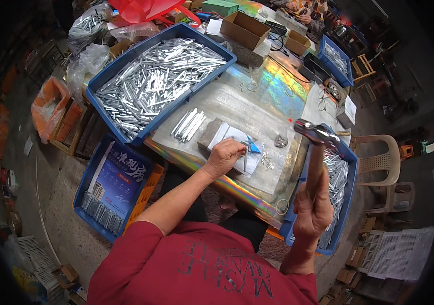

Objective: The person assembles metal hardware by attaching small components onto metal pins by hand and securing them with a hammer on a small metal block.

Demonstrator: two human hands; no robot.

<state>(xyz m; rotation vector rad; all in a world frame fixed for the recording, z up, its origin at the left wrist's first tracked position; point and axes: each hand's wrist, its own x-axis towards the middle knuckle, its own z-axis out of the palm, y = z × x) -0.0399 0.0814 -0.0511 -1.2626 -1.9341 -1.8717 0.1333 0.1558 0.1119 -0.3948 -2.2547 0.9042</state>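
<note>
My right hand (316, 207) is wrapped round the wooden handle of a hammer (314, 170), its shiny metal head raised above the table's right side. My left hand (224, 156) is closed, fingertips pinched on a slim metal piece (245, 161) that they mostly hide. It rests over a block topped with a white sheet (228, 133). A blue pointed piece (252, 147) lies beside the fingertips. Several tiny metal parts (267, 161) are scattered right of it, with a small clump of metal bits (281, 141) farther back. Slender silver metal pieces (188, 125) lie in a row to the left.
A large blue tray (91, 92) heaped with silver metal pieces stands at the table's far left. Another blue tray (352, 173) of them is at my right. A lower blue bin (82, 195) sits at my left. Cardboard boxes (245, 30) stand at the back; a plastic chair (379, 160) is to the right.
</note>
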